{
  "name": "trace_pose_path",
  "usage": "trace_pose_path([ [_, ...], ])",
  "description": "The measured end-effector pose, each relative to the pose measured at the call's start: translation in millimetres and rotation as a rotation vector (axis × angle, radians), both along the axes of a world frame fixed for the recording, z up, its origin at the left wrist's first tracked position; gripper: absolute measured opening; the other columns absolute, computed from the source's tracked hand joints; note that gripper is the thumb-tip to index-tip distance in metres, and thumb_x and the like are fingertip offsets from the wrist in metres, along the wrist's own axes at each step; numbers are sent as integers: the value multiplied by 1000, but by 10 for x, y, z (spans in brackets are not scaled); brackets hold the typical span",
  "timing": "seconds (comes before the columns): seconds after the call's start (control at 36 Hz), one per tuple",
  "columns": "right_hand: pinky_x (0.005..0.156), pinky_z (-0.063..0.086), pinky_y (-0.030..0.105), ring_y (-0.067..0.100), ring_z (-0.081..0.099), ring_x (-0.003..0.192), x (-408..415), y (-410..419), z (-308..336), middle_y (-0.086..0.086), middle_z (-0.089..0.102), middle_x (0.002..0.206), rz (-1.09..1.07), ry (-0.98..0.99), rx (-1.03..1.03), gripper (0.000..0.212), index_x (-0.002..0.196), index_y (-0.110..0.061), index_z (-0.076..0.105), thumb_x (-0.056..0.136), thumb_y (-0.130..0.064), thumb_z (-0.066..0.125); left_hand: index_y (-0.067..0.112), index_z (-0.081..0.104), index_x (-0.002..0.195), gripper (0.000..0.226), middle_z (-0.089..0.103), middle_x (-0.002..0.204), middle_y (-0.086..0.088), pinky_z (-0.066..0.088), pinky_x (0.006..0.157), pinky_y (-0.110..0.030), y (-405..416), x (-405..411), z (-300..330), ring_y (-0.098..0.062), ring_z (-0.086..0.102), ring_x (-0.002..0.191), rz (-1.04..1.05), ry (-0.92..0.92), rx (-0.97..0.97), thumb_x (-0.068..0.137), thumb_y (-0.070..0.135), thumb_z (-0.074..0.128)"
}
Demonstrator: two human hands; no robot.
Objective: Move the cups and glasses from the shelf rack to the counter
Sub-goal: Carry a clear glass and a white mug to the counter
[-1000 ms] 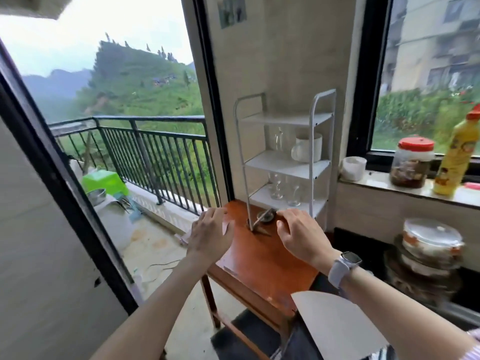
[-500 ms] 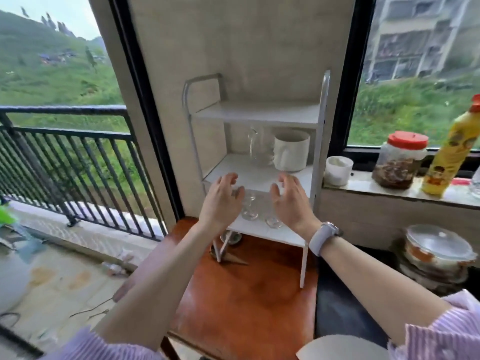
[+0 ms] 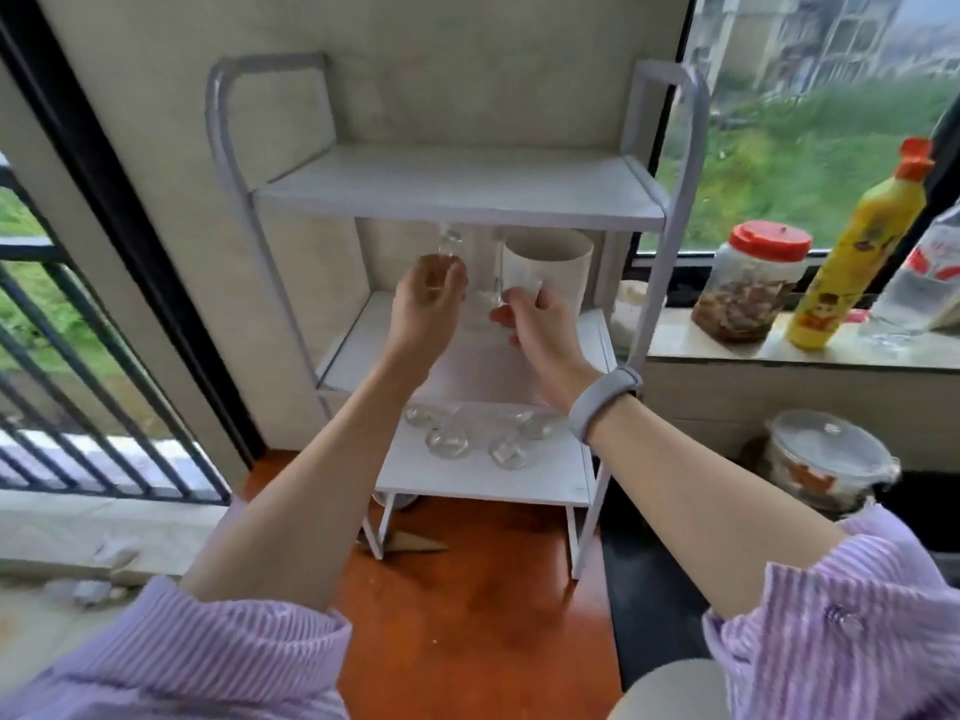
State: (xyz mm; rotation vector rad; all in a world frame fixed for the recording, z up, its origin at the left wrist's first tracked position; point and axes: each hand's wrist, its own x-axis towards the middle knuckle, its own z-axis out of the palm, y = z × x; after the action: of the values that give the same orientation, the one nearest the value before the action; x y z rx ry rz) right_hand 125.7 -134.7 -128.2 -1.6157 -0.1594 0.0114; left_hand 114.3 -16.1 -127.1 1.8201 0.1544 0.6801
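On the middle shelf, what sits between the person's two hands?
In the head view, a clear glass vessel stands between the left hand and right hand; the fingers of both close around it. The white ceramic mug is behind the right hand.

Single view: head-worn wide-angle camera, facing forward and down. Close range, at arm's reach of the white three-tier metal shelf rack, which fills centre frame. Glossy orange-brown wooden tabletop below; window ledge at right edge.
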Motion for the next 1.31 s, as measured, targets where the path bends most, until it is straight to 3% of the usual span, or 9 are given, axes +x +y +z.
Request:
trace_pose_path([
  [0.06, 62, 41, 27, 11, 52, 61, 44, 16, -3, -2, 55, 66, -8, 14, 41, 8, 80, -20, 46, 88, -19, 46, 15, 60, 83, 19, 63, 67, 6, 40, 53, -9, 28, 53, 11, 3, 55, 54, -39, 11, -25, 92, 27, 49],
  [0.17, 55, 33, 29, 12, 37, 49, 96, 24, 11, -4, 41, 54, -16, 16, 51, 20, 69, -20, 38, 89, -23, 44, 20, 55, 72, 27, 55, 58, 3, 32, 42, -8, 43, 80, 10, 4, 44, 41, -89, 4, -16, 95, 28, 44],
  [0.39, 50, 20, 32, 10, 24, 42, -28, -107, -4, -9, 28, 42, -45, 8, 72, 40, 50, -24, 28, 86, -24, 44, 5, 50, 80, 18, 40, 57, 1, 34, 50, -20, -30, -165, -24, -7, 38, 50, -178, -148, -144, 96, 10, 43],
  [0.64, 44, 33, 19, 0, 38, 37, -578, -202, -49, -6, 42, 47, -18, -65, 100, 37, 57, -17, 47, 93, -26, 45, 0, 50, 85, 20, 39, 57, -1, 31, 51, -35, -82, -779, -47, -21, 36, 54, -70, -217, -24, 96, 16, 43],
  [0.75, 45, 33, 20, 2, 37, 38, -807, -258, -107, -7, 42, 41, -47, -114, 68, 45, 50, -15, 43, 93, -28, 45, 20, 51, 75, 21, 37, 55, 5, 26, 45, -22, -144, -1082, -16, -8, 30, 48, -18, -283, 14, 94, 12, 47],
  [0.89, 51, 29, 31, 9, 30, 45, -1123, -405, -214, -2, 34, 45, 1, -160, 94, 42, 54, -11, 39, 92, -27, 47, 18, 54, 76, 16, 41, 52, 10, 25, 42, -19, -181, -1399, -108, -5, 31, 45, 5, -307, -17, 90, 21, 49],
  [1.0, 46, 32, 21, 8, 30, 44, -1342, -555, -283, -6, 34, 43, 35, -203, 139, 47, 48, -18, 37, 93, -29, 48, 22, 54, 76, 18, 46, 53, 14, 29, 43, -10, -242, -1649, -199, -2, 35, 45, 17, -317, -13, 92, 17, 49],
  [1.06, 47, 28, 30, 12, 29, 45, -1445, -632, -314, -5, 34, 43, 38, -227, 111, 47, 49, -16, 36, 93, -27, 47, 17, 54, 74, 21, 40, 53, 12, 32, 41, -6, -299, -1777, -268, -2, 34, 44, 7, -310, -48, 93, 10, 49],
  [1.31, 44, 26, 31, 14, 30, 41, -1939, -1376, -674, -5, 37, 39, -67, -192, 62, 51, 44, -20, 37, 94, -22, 47, 18, 56, 71, 21, 44, 50, 11, 24, 41, -17, -855, -2250, -588, -4, 32, 44, -57, -205, -19, 90, 27, 53],
])
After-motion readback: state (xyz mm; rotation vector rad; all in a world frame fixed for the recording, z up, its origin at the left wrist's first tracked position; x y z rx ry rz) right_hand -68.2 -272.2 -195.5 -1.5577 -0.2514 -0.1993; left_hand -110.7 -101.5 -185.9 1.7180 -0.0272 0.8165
